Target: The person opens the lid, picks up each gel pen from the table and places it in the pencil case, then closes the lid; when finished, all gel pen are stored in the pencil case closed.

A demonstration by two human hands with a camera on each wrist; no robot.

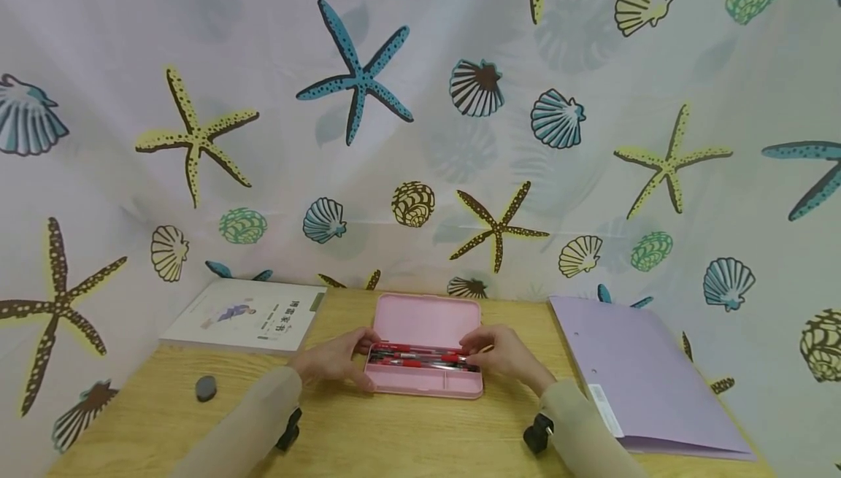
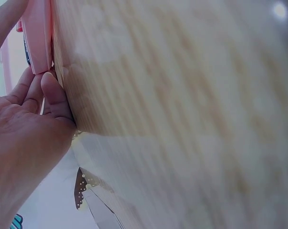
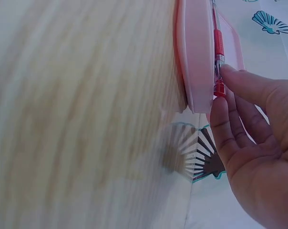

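An open pink pencil case (image 1: pixel 427 317) lies on the wooden table with its lid tipped back. Several red-and-clear gel pens (image 1: pixel 410 363) fill its rear compartment, while the front part holds two shallow sections. My left hand (image 1: pixel 333 358) grips the case's left end, thumb at the front corner and fingers farther back. On the other side, my right hand (image 1: pixel 504 352) is over the right end of the case. Thumb and index finger pinch the end of a red gel pen (image 3: pixel 219 43) in the right wrist view, just above the case's rim.
A white book (image 1: pixel 252 317) lies at the back left, with a small dark grey eraser-like lump (image 1: pixel 206 388) in front of it. To the right is a purple folder (image 1: pixel 647 376). A shell-and-starfish patterned cloth (image 1: pixel 420 135) hangs behind the table (image 1: pixel 394 434).
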